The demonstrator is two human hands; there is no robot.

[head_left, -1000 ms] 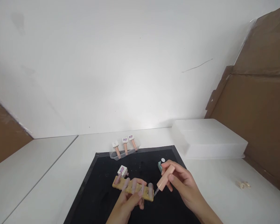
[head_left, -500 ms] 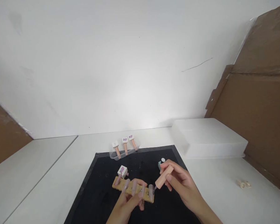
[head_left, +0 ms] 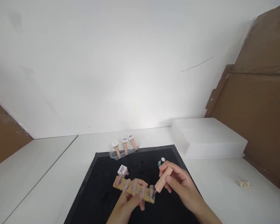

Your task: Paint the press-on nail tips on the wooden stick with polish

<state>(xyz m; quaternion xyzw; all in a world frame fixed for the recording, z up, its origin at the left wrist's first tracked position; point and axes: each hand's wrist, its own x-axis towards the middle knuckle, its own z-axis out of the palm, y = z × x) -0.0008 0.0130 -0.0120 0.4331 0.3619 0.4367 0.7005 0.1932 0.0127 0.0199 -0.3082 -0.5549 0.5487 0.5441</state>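
Observation:
My left hand (head_left: 130, 203) grips a tan nail display strip (head_left: 130, 189) from below, thumb on its front edge. Several long, glossy mauve false nails (head_left: 135, 186) stand in a row along it. Between the thumb and fingers of my right hand (head_left: 180, 182) is a nail polish brush (head_left: 163, 179) with a pink handle, tilted down to the left. Its bristle tip meets or nearly meets the rightmost nail (head_left: 151, 192); contact is hard to tell. Just behind the strip lies a white polish bottle (head_left: 122, 170) with a purple label.
A clear tray (head_left: 128, 152) with three pink-capped polish bottles stands at the back of the black mat (head_left: 102, 177). Behind my right hand is a small green item with a white-topped bottle (head_left: 162, 160). A translucent white box (head_left: 212, 140) and beige rings (head_left: 244, 184) are to the right.
The brush handle has tipped slightly and shifted a little left and down beside the rightmost nail. The strip has moved very slightly right. Both grips are the same.

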